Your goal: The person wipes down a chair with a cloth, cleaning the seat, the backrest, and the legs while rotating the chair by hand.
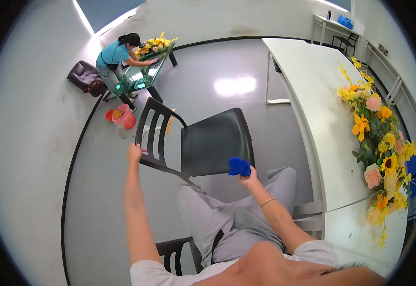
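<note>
In the head view, we see a pale-walled room with a smooth grey floor (108, 205). A long white bench (320, 109) runs along the right, bearing an arrangement of yellow, orange and pink flowers (382, 148). At the far left, a co-worker (113, 55) leans over a glass-topped bench (143, 85), with a red bucket (130, 121) on the floor nearby.

The dark chair (213, 143) is in the middle, just beyond our knees and left of the white bench, its slatted backrest to the left and its seat facing up. Our left grip (135, 152) is closed around the near outer edge of the backrest. Our right grip (249, 178) is closed on a blue cloth (239, 167) at the near right corner of the seat; whether the cloth presses on it, we cannot tell.

We judge the chair stiff and fairly light, perhaps moulded plastic, and hardly fragile. Its smooth seat may be slippery, so the backrest's frame or slats offer us the surer hold, with the seat's edge as a second one. The cloth looks soft and nearly weightless, best bunched in the fingers.
</note>
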Available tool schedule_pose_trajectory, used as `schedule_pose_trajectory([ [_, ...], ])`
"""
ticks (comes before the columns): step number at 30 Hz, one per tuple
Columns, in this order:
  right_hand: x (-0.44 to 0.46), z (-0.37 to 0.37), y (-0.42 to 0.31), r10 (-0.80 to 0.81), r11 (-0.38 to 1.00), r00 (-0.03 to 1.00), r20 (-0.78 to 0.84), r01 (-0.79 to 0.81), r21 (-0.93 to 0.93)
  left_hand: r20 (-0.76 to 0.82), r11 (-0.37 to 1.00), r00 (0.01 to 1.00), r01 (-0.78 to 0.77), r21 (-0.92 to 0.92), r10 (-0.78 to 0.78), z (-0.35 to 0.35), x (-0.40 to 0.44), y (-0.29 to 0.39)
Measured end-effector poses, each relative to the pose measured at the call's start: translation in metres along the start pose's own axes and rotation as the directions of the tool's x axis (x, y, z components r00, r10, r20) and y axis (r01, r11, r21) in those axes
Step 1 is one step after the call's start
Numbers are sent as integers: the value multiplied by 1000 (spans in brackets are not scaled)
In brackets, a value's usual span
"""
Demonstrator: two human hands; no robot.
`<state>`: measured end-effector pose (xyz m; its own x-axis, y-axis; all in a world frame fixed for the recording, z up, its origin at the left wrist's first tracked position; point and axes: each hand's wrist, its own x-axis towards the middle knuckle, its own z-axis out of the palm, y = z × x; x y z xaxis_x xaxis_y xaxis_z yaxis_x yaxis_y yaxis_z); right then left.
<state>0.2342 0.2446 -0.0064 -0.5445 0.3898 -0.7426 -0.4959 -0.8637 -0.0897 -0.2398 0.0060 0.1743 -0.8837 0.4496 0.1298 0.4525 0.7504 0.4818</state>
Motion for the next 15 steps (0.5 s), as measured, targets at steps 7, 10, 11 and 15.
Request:
schedule_pose_trajectory([
  [7,-14,-3,-68,-170,976,985,15,170,-133,132,952,986,130,-275,-97,26,-44,14],
  [10,-25,-13,-80,-248,956,968,-35,238,-171,79,979,995,75,-190,-61,32,-63,29],
  [11,-17,-24,-86,-289,943,956,-42,277,-183,95,988,994,58,-147,-44,39,-64,27],
  [15,-22,-60,-107,-325,941,936,-133,306,-148,179,973,982,101,-208,-64,27,-115,65],
])
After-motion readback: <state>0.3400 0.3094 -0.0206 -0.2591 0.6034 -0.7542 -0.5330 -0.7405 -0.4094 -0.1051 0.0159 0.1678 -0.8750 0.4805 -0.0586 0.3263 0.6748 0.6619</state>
